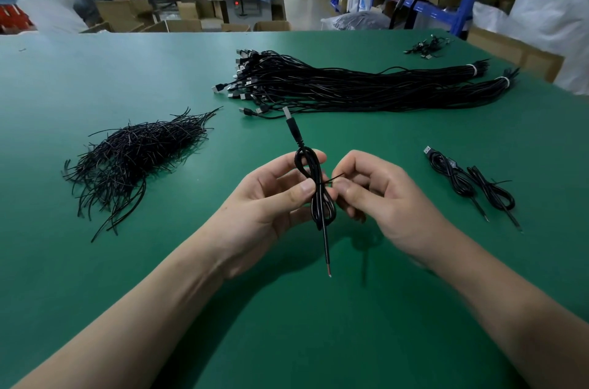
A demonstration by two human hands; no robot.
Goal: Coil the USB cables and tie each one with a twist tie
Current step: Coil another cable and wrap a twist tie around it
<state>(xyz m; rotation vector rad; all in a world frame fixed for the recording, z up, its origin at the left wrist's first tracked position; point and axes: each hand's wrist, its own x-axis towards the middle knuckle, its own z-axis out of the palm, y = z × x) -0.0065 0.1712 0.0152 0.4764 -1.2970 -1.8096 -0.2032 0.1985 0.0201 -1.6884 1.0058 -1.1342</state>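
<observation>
Centrally, left hand [271, 200] pinching coiled USB cable [317, 175], right hand [385, 197] pinching twist tie [334, 177], mostly hidden.

Ties [137, 156] L, coiled cables [455, 178] R (bundle [334, 89] behind).

The flat green bench top [95, 261] looks matt and smooth. The coiled black USB cable [315, 203] above its near middle has a glossy plastic jacket, and its plug [291, 125] ends in bright bare metal. The thin black twist tie [336, 179] crossing it is too fine to show its finish. Toward the left edge, the heap of black twist ties [137, 152] shows a faint sheen. Beyond the far edge, brown cardboard boxes [185, 26] look matt.
</observation>
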